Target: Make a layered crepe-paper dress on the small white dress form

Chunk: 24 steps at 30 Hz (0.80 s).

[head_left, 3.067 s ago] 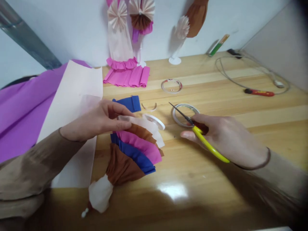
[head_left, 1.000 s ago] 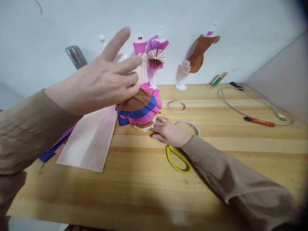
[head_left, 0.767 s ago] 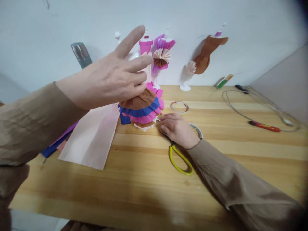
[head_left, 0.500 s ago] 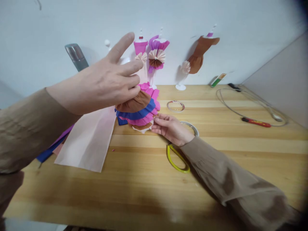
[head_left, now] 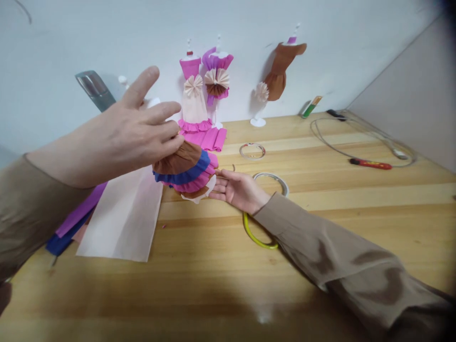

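Note:
My left hand (head_left: 138, 126) holds a small tiered paper skirt (head_left: 183, 168) by its top, above the table. Its thumb and forefinger stick out while the lower fingers close round the top, which they hide. The skirt has brown, blue and pink gathered ruffles with a pale edge at the bottom, and it tilts toward the right. At the hem, my right hand (head_left: 240, 190) is palm up with fingers stretched out, the tips at or just behind the pale edge. Scissors with a yellow handle (head_left: 254, 235) lie partly under my right wrist.
Pale paper (head_left: 121, 218) lies left over purple and blue sheets. Small dress stands, one with a pink top (head_left: 190, 69), one purple (head_left: 217, 76), one brown (head_left: 278, 80), line the wall. Right are a clear ring (head_left: 252, 151), a grey ring (head_left: 283, 185) and a cable with a red handle (head_left: 372, 164).
The skirt and my left hand have come lower and nearer, uncovering folded pink paper behind. My right fingers have loosened from a pinch on the hem and straightened. The view has shifted slightly.

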Tool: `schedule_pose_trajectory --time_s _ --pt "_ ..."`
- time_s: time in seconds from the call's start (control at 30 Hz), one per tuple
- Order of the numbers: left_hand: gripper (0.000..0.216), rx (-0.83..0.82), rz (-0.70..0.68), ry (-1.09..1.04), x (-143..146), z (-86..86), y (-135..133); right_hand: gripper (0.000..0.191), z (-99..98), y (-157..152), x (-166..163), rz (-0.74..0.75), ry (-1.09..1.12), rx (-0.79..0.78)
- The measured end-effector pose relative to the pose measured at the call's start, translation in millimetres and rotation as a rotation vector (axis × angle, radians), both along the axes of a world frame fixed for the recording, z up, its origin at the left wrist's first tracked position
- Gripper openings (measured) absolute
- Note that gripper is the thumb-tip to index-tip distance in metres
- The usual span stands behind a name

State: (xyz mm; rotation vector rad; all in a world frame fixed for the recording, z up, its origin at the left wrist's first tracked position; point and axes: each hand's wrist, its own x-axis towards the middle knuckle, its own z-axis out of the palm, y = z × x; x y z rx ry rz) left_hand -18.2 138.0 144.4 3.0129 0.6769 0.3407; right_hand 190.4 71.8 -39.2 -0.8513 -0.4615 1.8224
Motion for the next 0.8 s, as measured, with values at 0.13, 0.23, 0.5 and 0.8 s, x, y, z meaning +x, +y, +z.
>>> schedule_pose_trajectory --time_s 0.13,0.23,0.5,0.8 --pt "0.051 0.300 -0.099 0.223 6 0.4 -3 0.020 -3.8 0 -4 -0.035 0.038 0.018" --pt "0.054 0.346 -0.086 0.289 7 -0.5 -5 0.022 -5.0 -2 -3 -0.044 0.055 0.012" --pt "0.041 0.101 -0.079 0.128 9 -6.5 -7 0.013 -3.8 6 -5 -0.074 0.082 0.028" --pt "0.030 -0.038 -0.095 0.050 9 -13.1 -5 0.032 -1.0 7 7 0.011 0.082 0.054"
